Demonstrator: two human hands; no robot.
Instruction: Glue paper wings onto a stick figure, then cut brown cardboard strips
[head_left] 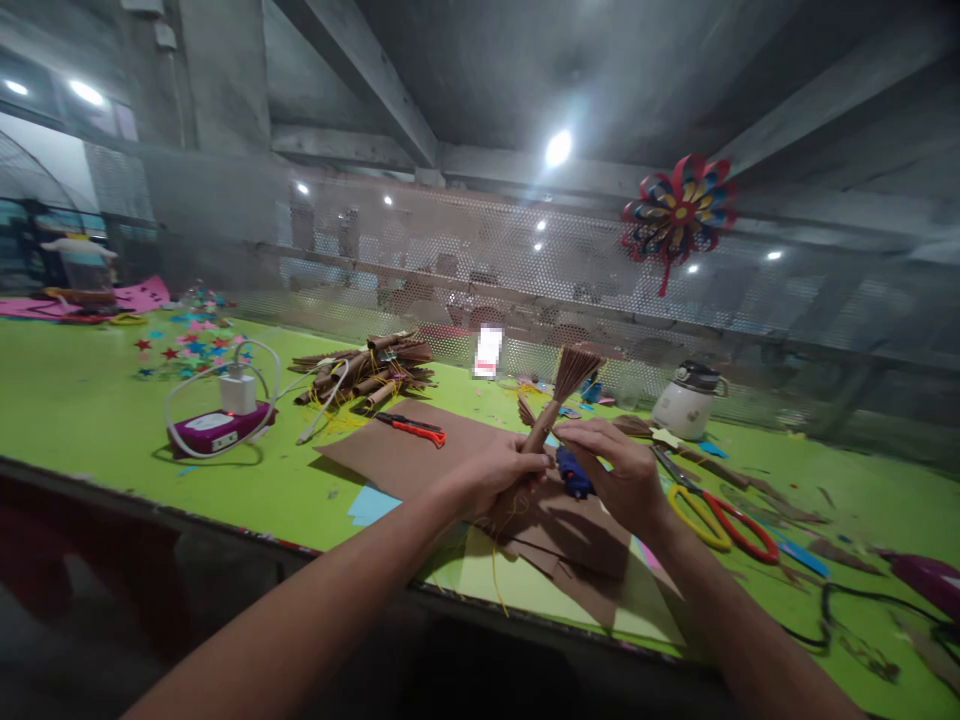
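My left hand [517, 470] is wrapped round a rolled brown paper bundle [559, 400], tilted up with its pleated end fanned out at the top. Close by on its right, my right hand [611, 465] has its fingers bent and drawn together near the roll; whatever lies between the fingertips is hidden. Yellow thread [499, 575] dangles below my left hand. Just under my right hand sits a dark blue object [574, 475], partly covered. Brown paper sheets [442, 470] lie beneath both hands, and a red-handled utility knife [416, 428] rests on them.
Scissors [712, 515] with yellow and red handles lie to the right, near a white jug [686, 405]. Rolled brown paper pieces [375, 370] are heaped at the back left. A purple power strip [225, 430] with white cable stands left, before scattered paper stars [199, 345].
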